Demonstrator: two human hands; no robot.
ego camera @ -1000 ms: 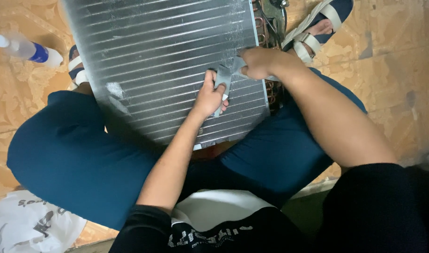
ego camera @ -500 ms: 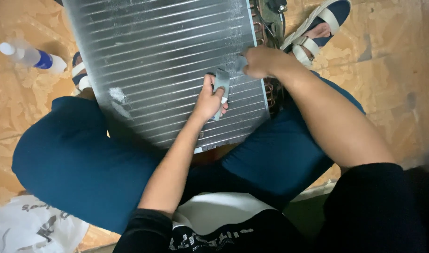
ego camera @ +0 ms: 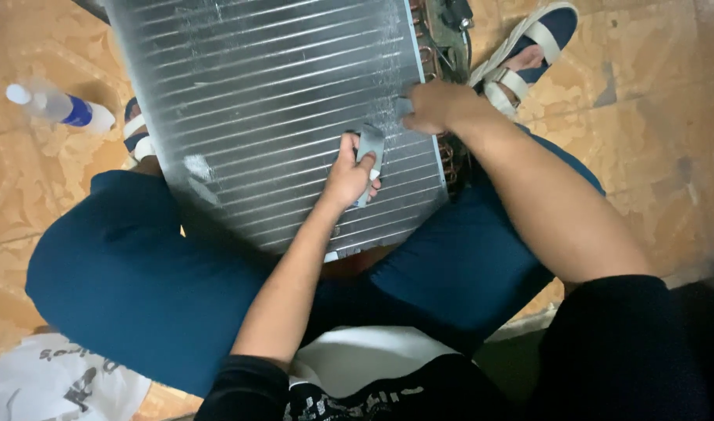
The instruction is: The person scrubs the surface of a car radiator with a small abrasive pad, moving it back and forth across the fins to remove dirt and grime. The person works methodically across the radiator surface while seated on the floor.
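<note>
A large silver finned radiator coil [ego camera: 271, 109] leans on my lap between my knees. My left hand [ego camera: 348, 175] grips a grey strip, which looks like tape [ego camera: 370, 148], against the fins near the coil's right side. My right hand [ego camera: 432, 105] pinches the strip's other end at the right edge of the coil. The strip runs between both hands. Copper tube bends [ego camera: 449, 160] show along the coil's right side.
A clear spray bottle with a blue label [ego camera: 57, 105] lies on the tiled floor at the left. A white printed bag [ego camera: 57, 382] sits at the bottom left. My sandalled feet [ego camera: 528, 51] flank the coil.
The view has shifted slightly. My hands stay on the grey strip, with the right hand a little further up along the coil's right edge.
</note>
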